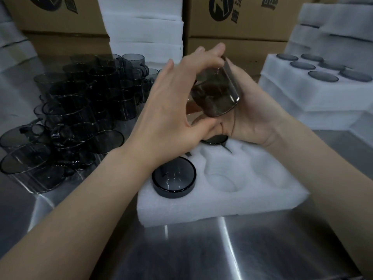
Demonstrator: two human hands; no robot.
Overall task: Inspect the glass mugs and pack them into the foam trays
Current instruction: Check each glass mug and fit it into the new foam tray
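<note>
Head view: both hands grasp one smoky mug (217,91), held tilted in mid-air w/ one end facing down-right; can't tell if that end is rim or base. L hand (171,118) has fingers curled over the top of it, thumb underneath. R hand (254,118) cups it from the right and below, palm toward camera, fingers hidden behind the glass.

Directly under the grip: tray (222,207) on the table (201,249). Packed mug (174,182) sits upside down in its near-left pocket, below and left of the grip. Second mug (215,139) in a far pocket, mostly hidden by the hands.

Left of the grip: pile (80,110) of loose mugs, some stacked. Right of the grip, further back: full tray (282,87) w/ round mug ends showing, atop more foam. Behind the grip: boxes (242,17) and foam stack (145,27).
</note>
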